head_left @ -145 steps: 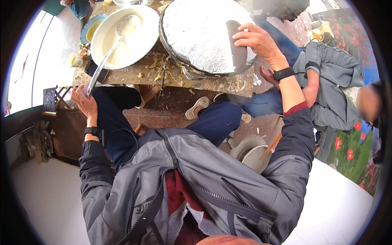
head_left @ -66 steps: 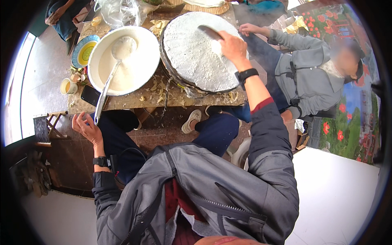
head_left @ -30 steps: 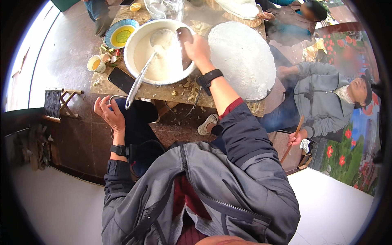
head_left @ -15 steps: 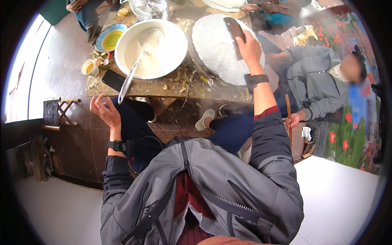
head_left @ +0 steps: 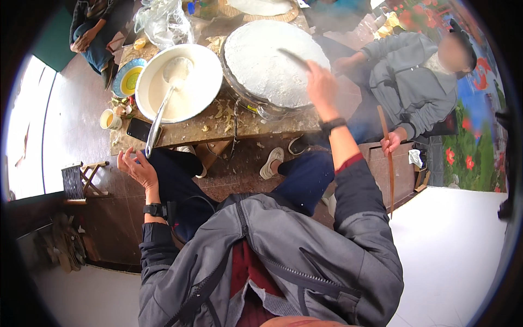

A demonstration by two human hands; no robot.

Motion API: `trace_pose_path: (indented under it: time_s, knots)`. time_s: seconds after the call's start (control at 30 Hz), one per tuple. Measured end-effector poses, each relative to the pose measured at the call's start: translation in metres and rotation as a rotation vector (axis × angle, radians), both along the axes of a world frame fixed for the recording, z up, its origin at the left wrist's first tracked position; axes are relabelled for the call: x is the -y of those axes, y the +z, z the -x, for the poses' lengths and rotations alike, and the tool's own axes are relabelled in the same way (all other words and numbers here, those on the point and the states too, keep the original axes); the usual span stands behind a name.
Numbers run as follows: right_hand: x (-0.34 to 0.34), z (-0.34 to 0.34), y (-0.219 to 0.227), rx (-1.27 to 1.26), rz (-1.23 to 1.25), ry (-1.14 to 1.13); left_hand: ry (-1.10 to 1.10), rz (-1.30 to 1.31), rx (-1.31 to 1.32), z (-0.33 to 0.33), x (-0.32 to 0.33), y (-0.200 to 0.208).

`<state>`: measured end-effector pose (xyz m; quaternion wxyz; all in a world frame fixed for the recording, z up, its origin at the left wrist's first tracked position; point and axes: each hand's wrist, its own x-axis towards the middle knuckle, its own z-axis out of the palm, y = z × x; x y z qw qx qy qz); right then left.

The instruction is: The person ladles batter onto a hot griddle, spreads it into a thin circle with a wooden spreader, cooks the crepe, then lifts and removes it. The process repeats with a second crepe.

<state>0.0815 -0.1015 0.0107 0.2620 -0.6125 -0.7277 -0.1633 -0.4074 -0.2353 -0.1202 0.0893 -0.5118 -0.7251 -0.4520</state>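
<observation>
My right hand grips a dark flat scraper, seen nearly edge-on, over the right part of a round griddle. A thin white layer of batter covers the griddle top; whether the blade touches it I cannot tell. My left hand hangs open, fingers apart and slightly bent, in front of the table's near edge. Just above it is the handle end of a metal ladle. The ladle rests in a large white bowl of pale batter, its handle sticking out over the near rim.
On the wooden table are a black phone, a paper cup, a blue-rimmed dish of yellow liquid and plastic bags. A person in grey sits at right, holding a thin wooden stick. A folding stool stands left.
The scraper has turned from showing its broad face to nearly edge-on and lies farther inward over the griddle. My left hand stays open. The whole view has shifted a little.
</observation>
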Motion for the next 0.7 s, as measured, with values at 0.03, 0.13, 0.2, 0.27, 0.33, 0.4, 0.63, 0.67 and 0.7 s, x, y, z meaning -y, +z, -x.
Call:
trace_pose_path:
  time_s: [0.03,0.13,0.2,0.27,0.33,0.4,0.63,0.67,0.7]
  knots:
    - [-0.014,-0.007,0.002,-0.019,0.004,-0.049,0.005,0.007,-0.018,0.000,0.000,0.000]
    - [-0.032,-0.010,-0.007,0.053,0.086,-0.066,0.028,0.026,-0.037,0.000,0.000,0.002]
    - [-0.027,0.006,-0.017,0.099,0.130,-0.047,0.019,0.012,-0.016,-0.001,0.001,0.003]
    - [-0.002,0.019,-0.029,0.110,0.112,0.022,0.019,-0.001,0.000,-0.001,0.000,0.002]
    - [0.033,0.030,-0.043,0.144,-0.007,0.137,0.015,-0.012,0.012,0.001,0.002,0.001]
    - [0.053,0.029,-0.045,0.106,-0.122,0.222,0.014,-0.001,-0.016,0.004,0.002,-0.001]
    - [0.054,-0.037,-0.020,-0.178,-0.032,-0.346,0.015,0.002,-0.031,0.006,0.005,-0.007]
    - [0.059,-0.036,-0.023,-0.141,-0.063,-0.276,0.010,-0.021,-0.019,0.007,0.005,-0.007]
    - [0.064,-0.034,-0.026,-0.127,-0.032,-0.258,0.020,-0.009,-0.048,0.008,0.004,-0.007]
